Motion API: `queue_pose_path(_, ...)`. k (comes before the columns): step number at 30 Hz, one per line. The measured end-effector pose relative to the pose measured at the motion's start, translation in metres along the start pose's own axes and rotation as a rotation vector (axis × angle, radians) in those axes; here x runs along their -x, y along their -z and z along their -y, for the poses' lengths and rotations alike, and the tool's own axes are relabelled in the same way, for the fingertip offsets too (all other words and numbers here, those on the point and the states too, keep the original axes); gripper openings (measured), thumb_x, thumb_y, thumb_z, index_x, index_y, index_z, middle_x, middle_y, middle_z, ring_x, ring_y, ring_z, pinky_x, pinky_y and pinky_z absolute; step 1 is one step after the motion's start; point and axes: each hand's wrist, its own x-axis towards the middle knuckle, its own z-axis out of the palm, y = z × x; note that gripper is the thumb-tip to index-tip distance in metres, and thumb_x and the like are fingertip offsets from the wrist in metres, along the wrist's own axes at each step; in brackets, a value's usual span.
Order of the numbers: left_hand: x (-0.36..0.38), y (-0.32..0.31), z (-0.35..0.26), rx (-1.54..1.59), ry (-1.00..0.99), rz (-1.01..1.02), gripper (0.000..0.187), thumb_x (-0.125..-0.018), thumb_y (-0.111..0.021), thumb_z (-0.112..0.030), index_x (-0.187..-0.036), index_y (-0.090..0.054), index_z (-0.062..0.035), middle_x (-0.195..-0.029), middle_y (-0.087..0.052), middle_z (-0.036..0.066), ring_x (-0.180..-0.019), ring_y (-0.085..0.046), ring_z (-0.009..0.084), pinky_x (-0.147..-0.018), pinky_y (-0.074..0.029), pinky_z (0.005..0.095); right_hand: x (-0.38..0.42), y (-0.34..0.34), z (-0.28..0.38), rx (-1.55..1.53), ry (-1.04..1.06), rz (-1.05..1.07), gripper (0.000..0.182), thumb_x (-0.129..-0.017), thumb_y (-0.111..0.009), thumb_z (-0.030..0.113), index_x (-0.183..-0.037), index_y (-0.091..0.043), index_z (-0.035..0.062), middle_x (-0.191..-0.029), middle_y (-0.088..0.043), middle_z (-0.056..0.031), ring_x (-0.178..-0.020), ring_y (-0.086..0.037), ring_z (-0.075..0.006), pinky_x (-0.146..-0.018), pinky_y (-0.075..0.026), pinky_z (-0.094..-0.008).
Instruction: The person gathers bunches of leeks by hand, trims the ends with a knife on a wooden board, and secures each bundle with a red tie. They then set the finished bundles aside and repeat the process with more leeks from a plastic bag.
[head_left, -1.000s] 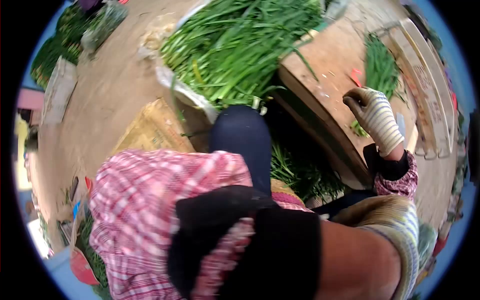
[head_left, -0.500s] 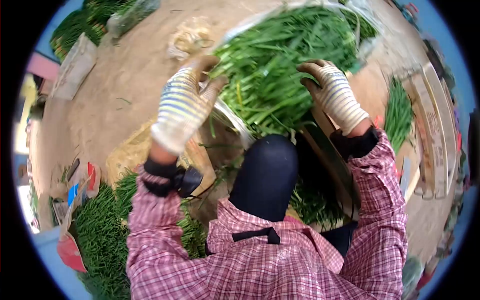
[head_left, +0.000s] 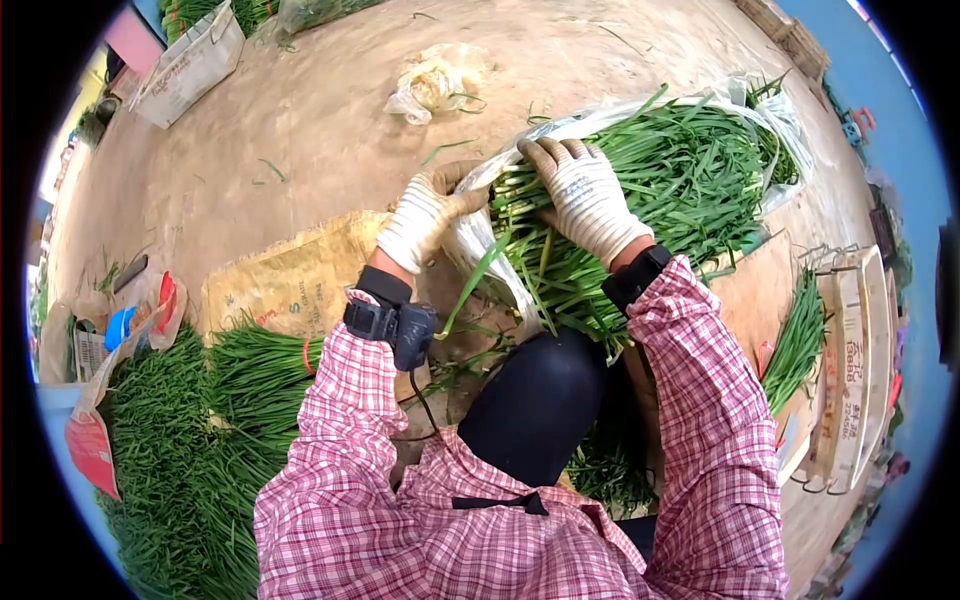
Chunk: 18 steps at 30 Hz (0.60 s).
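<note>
A heap of garlic chives (head_left: 690, 165) lies in an opened clear plastic bag (head_left: 475, 240) in front of my knee, pale stem ends toward the left. My left hand (head_left: 425, 212), in a striped knit glove with brown fingers, is closed on the bag's left edge between thumb and fingers. My right hand (head_left: 588, 197), gloved alike, curls over the chives near their stem ends; its thumb is mostly hidden among the stalks. Several loose blades hang over the bag's near edge.
More chives (head_left: 190, 450) are piled at the left, one bunch tied with a red band, beside a yellow sack (head_left: 290, 285). Crumpled plastic (head_left: 437, 82) lies ahead. At right are a wooden board (head_left: 745, 300), a chive bunch (head_left: 797, 340) and a pale crate (head_left: 850, 370). Another crate (head_left: 190, 65) stands far left.
My right hand has come left and down from above the heap onto the stem ends. My left hand has moved from the stem ends to the bag's edge. The camera view has shifted.
</note>
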Motion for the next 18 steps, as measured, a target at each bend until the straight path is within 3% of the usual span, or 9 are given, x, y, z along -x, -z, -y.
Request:
queue_pose_path(3, -0.008, -0.013, 0.011, -0.227, -0.189, -0.285, 0.023, -0.088, -0.064, -0.005, -0.109, -0.064, 0.005, -0.098, -0.068, 0.008, -0.087, -0.061, 0.013, -0.079, -0.05, 0.0258, 0.004, -0.001, 0.006, 0.105, -0.007, -0.014, 0.065, -0.071, -0.071, 0.013, -0.133, -0.05, 0.0085, -0.118, -0.059, -0.0104, -0.104, -0.057, -0.0278, -0.09, -0.044, -0.0406)
queue_pose_path(6, -0.012, -0.023, 0.022, -0.326, -0.403, -0.449, 0.019, -0.089, -0.063, -0.005, -0.106, -0.065, 0.0046, -0.094, -0.068, 0.009, -0.084, -0.06, 0.0119, -0.076, -0.05, 0.0261, 0.017, -0.003, 0.01, 0.156, -0.025, -0.079, 0.053, -0.079, -0.059, 0.012, -0.131, -0.051, 0.0106, -0.112, -0.06, -0.0093, -0.095, -0.059, -0.0263, -0.082, -0.046, -0.042)
queue_pose_path(8, -0.011, -0.025, 0.02, -1.06, -0.433, -0.501, 0.016, -0.09, -0.062, -0.006, -0.103, -0.065, 0.0031, -0.091, -0.069, 0.01, -0.082, -0.059, 0.0097, -0.075, -0.05, 0.0267, 0.019, -0.001, 0.012, 0.165, -0.033, -0.101, 0.051, -0.081, -0.057, 0.011, -0.132, -0.051, 0.0125, -0.113, -0.06, -0.0087, -0.095, -0.059, -0.0254, -0.081, -0.046, -0.0428)
queue_pose_path(11, -0.023, -0.028, 0.018, -0.718, -0.356, -0.407, 0.017, -0.09, -0.063, -0.009, -0.103, -0.065, 0.0014, -0.088, -0.07, 0.012, -0.078, -0.062, 0.0115, -0.074, -0.051, 0.0284, 0.004, 0.002, 0.018, 0.246, -0.036, 0.079, 0.044, -0.083, -0.055, 0.011, -0.127, -0.055, 0.0127, -0.11, -0.063, -0.0083, -0.096, -0.059, -0.0247, -0.083, -0.046, -0.0408)
queue_pose_path(12, -0.028, -0.035, 0.019, -0.574, -0.484, -0.44, 0.021, -0.086, -0.065, -0.021, -0.095, -0.065, -0.0024, -0.08, -0.066, 0.022, -0.076, -0.065, 0.0383, -0.067, -0.051, 0.0432, -0.004, -0.001, 0.016, 0.273, -0.047, 0.162, 0.039, -0.081, -0.059, 0.012, -0.12, -0.06, 0.0144, -0.105, -0.064, -0.0073, -0.099, -0.059, -0.0254, -0.086, -0.045, -0.0424)
queue_pose_path(15, -0.024, -0.028, 0.014, -0.711, -0.358, -0.522, 0.022, -0.086, -0.064, -0.021, -0.096, -0.065, -0.0016, -0.083, -0.066, 0.023, -0.078, -0.065, 0.0382, -0.069, -0.051, 0.0422, -0.006, 0.018, 0.006, 0.257, -0.031, 0.105, 0.042, -0.072, -0.071, 0.017, -0.113, -0.064, 0.0184, -0.102, -0.065, -0.0068, -0.102, -0.058, -0.027, -0.088, -0.043, -0.0458)
queue_pose_path(16, -0.029, -0.013, 0.029, -0.829, -0.418, -0.581, 0.024, -0.088, -0.064, -0.023, -0.097, -0.065, -0.0004, -0.086, -0.066, 0.024, -0.078, -0.065, 0.0382, -0.071, -0.052, 0.0407, -0.002, 0.031, 0.0, 0.114, -0.108, 0.078, 0.048, -0.06, -0.081, 0.023, -0.106, -0.068, 0.0211, -0.102, -0.066, -0.0063, -0.103, -0.058, -0.0289, -0.09, -0.042, -0.0486)
queue_pose_path(17, -0.031, -0.003, 0.041, -0.752, -0.31, -0.515, 0.022, -0.088, -0.066, -0.015, -0.101, -0.065, 0.0029, -0.084, -0.07, 0.015, -0.076, -0.066, 0.0199, -0.072, -0.052, 0.0328, 0.001, 0.043, -0.008, 0.004, -0.156, 0.038, 0.048, -0.057, -0.084, 0.024, -0.102, -0.07, 0.0197, -0.102, -0.066, -0.0061, -0.102, -0.057, -0.0306, -0.09, -0.042, -0.0476)
queue_pose_path(18, -0.033, 0.008, 0.048, -0.639, -0.273, -0.385, 0.025, -0.087, -0.067, -0.013, -0.106, -0.063, 0.0025, -0.092, -0.07, 0.015, -0.084, -0.065, 0.0209, -0.075, -0.052, 0.0324, 0.008, 0.047, -0.021, -0.102, -0.178, -0.022, 0.045, -0.058, -0.083, 0.023, -0.101, -0.07, 0.0188, -0.101, -0.066, -0.0062, -0.101, -0.057, -0.0316, -0.09, -0.042, -0.0471)
